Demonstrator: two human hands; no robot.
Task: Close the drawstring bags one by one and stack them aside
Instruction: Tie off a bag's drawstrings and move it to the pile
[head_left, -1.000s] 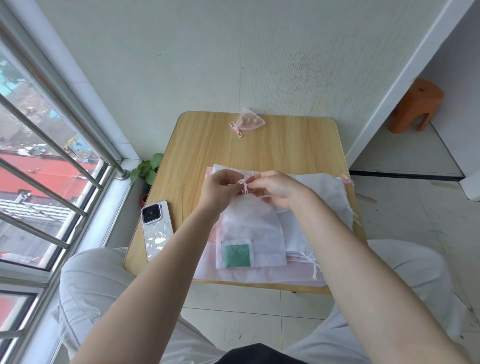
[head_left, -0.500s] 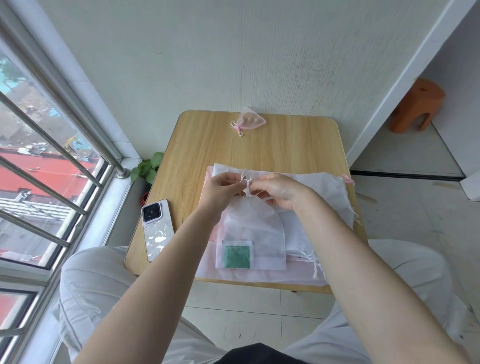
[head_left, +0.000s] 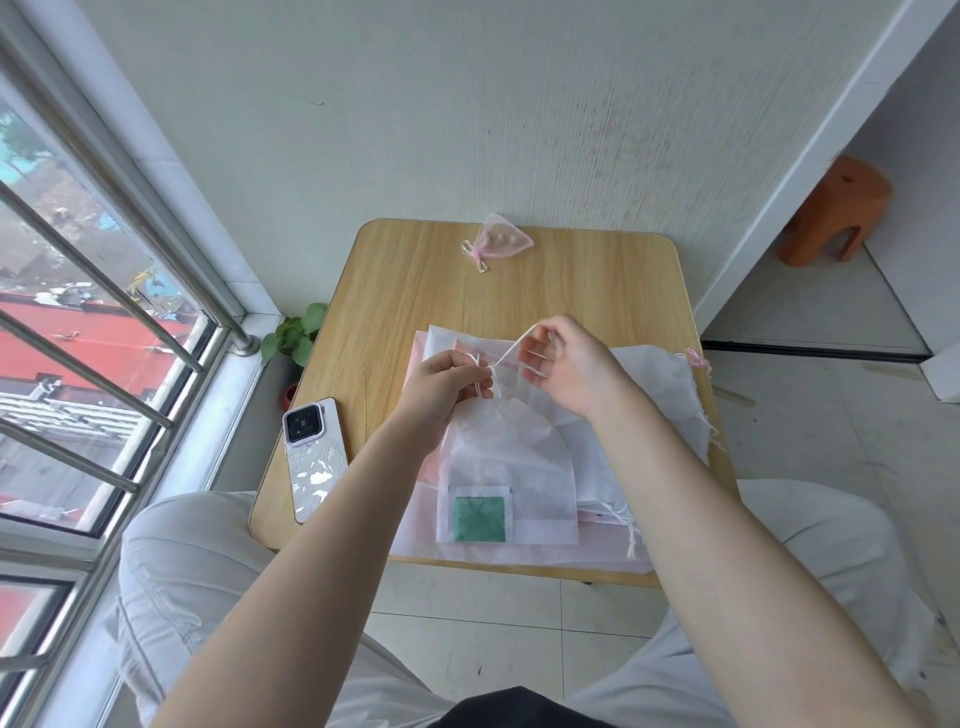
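Over tabletop (head_left: 415, 291), my left hand (head_left: 441, 382) pinches white drawstring bag (head_left: 511, 467) neck; right hand (head_left: 569, 366) pinches cord (head_left: 511, 351), drawing taut. Closing step; next, cinch fully, stack aside.

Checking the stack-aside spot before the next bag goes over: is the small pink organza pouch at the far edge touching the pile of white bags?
Apart. The head view shows bare wooden table between the small pink organza pouch and the pile of white bags.

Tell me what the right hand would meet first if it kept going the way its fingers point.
The right hand, pinching the white drawstring, points left toward the left hand gripping the white fabric bag's neck; it would likely meet that hand first, though depth is unclear.
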